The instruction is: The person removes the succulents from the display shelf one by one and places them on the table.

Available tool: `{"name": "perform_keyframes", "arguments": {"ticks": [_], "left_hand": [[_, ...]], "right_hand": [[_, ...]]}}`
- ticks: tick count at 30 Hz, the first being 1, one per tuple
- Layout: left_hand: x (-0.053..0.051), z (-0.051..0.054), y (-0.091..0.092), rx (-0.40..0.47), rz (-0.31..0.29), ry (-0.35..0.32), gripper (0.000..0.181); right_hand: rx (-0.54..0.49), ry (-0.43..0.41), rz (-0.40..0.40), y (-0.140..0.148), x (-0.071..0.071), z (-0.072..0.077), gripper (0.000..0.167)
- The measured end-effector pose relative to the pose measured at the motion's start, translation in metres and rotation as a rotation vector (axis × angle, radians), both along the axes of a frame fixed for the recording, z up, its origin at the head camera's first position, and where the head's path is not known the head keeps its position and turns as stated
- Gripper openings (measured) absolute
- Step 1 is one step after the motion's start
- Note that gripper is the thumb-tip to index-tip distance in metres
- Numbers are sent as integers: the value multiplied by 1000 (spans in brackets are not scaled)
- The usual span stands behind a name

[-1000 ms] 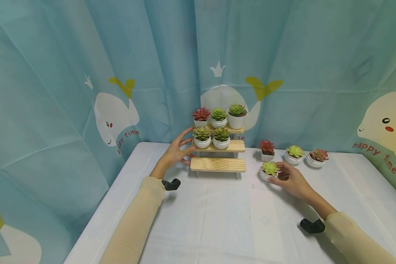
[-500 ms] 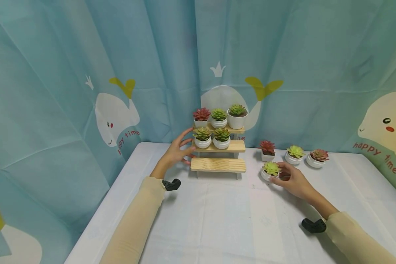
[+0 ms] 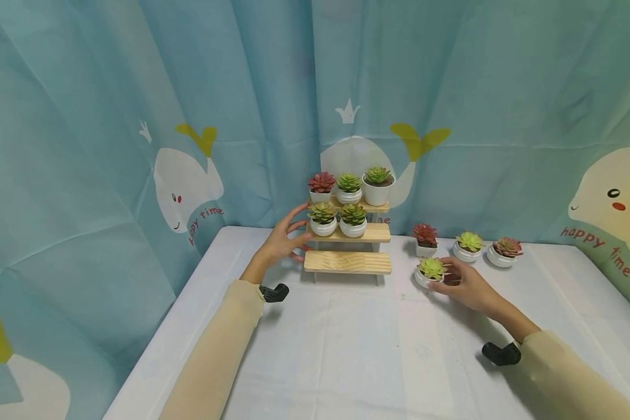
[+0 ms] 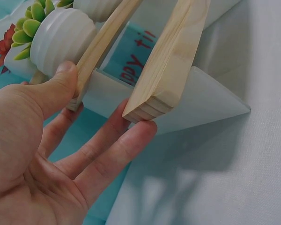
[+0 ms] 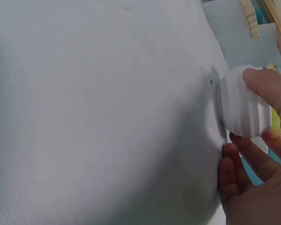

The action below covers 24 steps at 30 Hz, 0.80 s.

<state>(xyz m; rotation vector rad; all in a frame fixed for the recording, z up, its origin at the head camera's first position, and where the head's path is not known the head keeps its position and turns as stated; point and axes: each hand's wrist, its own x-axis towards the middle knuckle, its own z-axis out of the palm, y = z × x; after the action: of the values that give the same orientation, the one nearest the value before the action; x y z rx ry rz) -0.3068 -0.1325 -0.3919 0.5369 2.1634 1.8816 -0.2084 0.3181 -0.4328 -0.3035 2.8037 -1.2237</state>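
My left hand (image 3: pixel 282 240) is at the left end of a three-tier wooden stand (image 3: pixel 348 262). In the left wrist view its spread fingers touch the ends of the lower boards (image 4: pixel 154 89), the thumb resting by the middle board's edge. My right hand (image 3: pixel 467 286) pinches the white ribbed pot of a light-green succulent (image 3: pixel 429 270), thumb on one side and fingers on the other. That pot is upright, right of the stand, at the tabletop; the right wrist view shows the pot (image 5: pixel 241 103) close up, its plant mostly hidden.
The top tier bears a red succulent (image 3: pixel 321 184) and two green ones; two green succulents (image 3: pixel 353 219) sit on the middle tier. Behind my right hand stand a red succulent (image 3: pixel 426 238), a light-green one (image 3: pixel 468 245) and a reddish one (image 3: pixel 504 252). A blue curtain (image 3: pixel 273 87) hangs behind the table.
The camera view shifts very slightly. Both hands keep their hold and place, and the potted succulents stand as before.
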Motion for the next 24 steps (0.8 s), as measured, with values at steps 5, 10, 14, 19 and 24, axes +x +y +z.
{"name": "perform_keyframes", "arguments": {"ticks": [5, 10, 14, 19, 24], "left_hand": [[-2, -1, 0, 16, -11, -15, 77], [-3, -1, 0, 15, -10, -13, 77], [-2, 0, 0, 4, -8, -4, 77], [0, 1, 0, 0, -6, -9, 77], [0, 1, 0, 7, -5, -11, 77]], "right_hand": [[7, -45, 54, 4, 0, 11, 73], [-17, -95, 123, 10, -2, 21, 75], [-7, -133, 158, 15, -3, 31, 79], [5, -111, 181, 18, -2, 46, 80], [35, -53, 183, 18, -1, 62, 77]]}}
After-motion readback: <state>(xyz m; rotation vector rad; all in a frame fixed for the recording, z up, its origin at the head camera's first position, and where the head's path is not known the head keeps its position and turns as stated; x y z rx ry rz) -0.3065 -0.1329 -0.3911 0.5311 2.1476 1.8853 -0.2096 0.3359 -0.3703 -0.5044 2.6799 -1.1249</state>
